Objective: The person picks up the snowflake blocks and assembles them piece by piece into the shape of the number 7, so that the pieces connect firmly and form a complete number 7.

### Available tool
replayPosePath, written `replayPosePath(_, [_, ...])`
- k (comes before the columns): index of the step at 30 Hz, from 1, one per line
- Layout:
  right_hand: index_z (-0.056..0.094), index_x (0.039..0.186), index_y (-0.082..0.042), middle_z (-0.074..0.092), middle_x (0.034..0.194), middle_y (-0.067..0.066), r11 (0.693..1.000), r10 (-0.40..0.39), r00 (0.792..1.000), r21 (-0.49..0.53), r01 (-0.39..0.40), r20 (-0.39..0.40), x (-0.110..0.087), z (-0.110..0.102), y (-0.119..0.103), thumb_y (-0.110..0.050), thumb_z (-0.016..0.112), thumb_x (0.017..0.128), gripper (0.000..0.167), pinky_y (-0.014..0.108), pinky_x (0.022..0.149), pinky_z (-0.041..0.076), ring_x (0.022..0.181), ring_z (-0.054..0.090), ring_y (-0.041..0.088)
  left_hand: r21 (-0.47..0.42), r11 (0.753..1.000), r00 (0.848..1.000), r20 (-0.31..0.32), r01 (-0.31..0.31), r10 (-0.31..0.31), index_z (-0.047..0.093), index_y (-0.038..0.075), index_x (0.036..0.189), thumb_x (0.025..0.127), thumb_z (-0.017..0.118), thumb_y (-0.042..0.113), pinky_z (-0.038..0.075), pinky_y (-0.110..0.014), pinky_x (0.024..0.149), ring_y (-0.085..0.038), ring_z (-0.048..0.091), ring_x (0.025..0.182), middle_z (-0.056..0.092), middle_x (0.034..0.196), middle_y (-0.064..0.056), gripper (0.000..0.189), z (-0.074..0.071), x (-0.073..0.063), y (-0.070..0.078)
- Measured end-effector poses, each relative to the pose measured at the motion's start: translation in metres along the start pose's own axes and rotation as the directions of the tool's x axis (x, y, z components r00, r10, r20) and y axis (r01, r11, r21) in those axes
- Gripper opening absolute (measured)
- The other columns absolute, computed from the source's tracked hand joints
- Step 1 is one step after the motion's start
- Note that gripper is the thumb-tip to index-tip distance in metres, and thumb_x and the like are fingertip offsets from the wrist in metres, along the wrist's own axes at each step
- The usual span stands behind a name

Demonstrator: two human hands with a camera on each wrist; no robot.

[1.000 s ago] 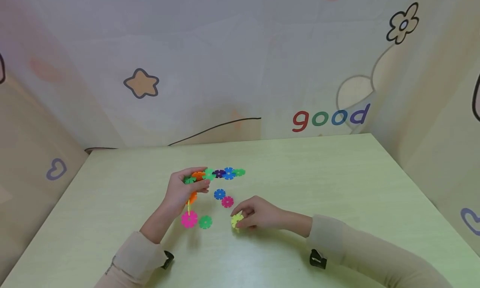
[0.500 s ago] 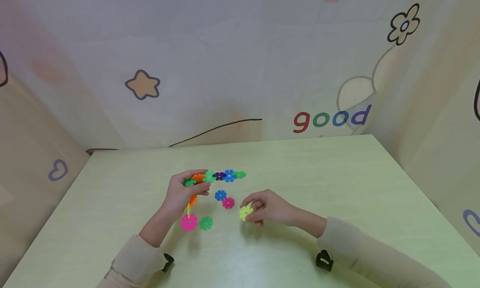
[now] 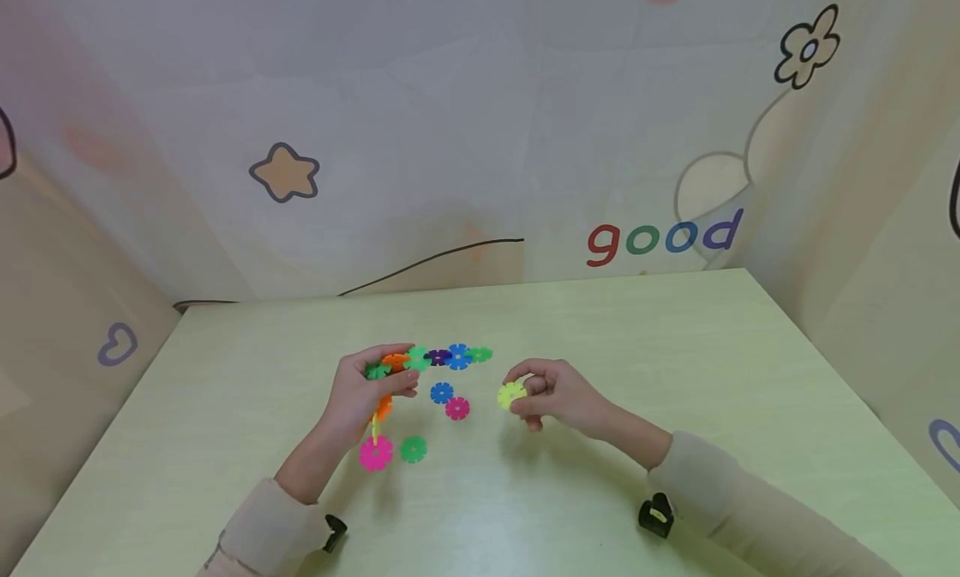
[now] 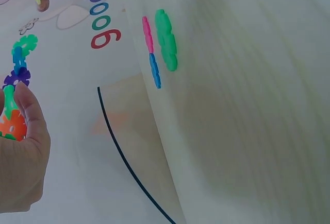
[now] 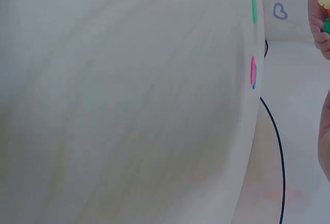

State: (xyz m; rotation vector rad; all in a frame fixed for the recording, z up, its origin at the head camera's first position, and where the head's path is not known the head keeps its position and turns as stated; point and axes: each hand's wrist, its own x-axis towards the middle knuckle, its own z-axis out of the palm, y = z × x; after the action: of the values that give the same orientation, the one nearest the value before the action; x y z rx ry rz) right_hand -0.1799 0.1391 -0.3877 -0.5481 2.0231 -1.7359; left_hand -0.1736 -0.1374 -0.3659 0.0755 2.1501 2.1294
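Note:
In the head view my left hand [image 3: 369, 387] grips a chain of joined snowflake discs above the table. From its fingers the chain runs right through a purple disc [image 3: 438, 358] and a blue disc [image 3: 458, 357] to a green end disc [image 3: 481, 354]. Its other end hangs down to a pink disc [image 3: 376, 453]. My right hand [image 3: 558, 396] pinches a yellow snowflake disc [image 3: 512, 395] between thumb and fingers, apart from the chain and raised off the table. In the left wrist view, the left thumb lies against the chain's orange disc [image 4: 14, 125].
Three loose discs lie on the pale table [image 3: 675, 352] between the hands: a blue disc [image 3: 442, 393], a pink disc [image 3: 457, 408] touching or close to it, and a green disc [image 3: 413, 449]. A printed cloth wall [image 3: 420, 143] stands behind the table.
My right hand has lifted the yellow disc from near the table and carried it up and to the right. The left hand and chain have stayed nearly in place, dipping slightly.

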Motion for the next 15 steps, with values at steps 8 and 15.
replayPosePath(8, [0.052,0.111,0.003,0.060,0.072,0.015,0.998,-0.053,0.992,0.037,0.058,-0.111,0.0031,-0.0063,-0.0046,-0.007,0.067,0.082,0.035,0.029,0.061,0.052,0.056,0.056,0.017,-0.010,1.000,1.000,0.006,0.007,-0.007,0.054,-0.003,0.122,0.083,0.064,0.002,0.052,-0.028,0.075,-0.022,0.067,0.071,0.063,0.091,-0.011,0.040,-0.0005,-0.0028,0.0008])
replayPosePath(15, [0.050,0.111,0.002,0.062,0.076,0.017,0.993,-0.065,0.984,0.084,0.080,-0.164,0.0054,-0.0065,-0.0075,-0.004,0.066,0.082,0.034,0.028,0.064,0.053,0.059,0.058,0.018,-0.030,1.000,1.000,0.027,0.000,0.001,0.052,-0.005,0.123,0.083,0.063,-0.002,0.052,-0.030,0.075,-0.021,0.066,0.069,0.063,0.088,-0.011,0.041,0.0007,-0.0048,0.0010])
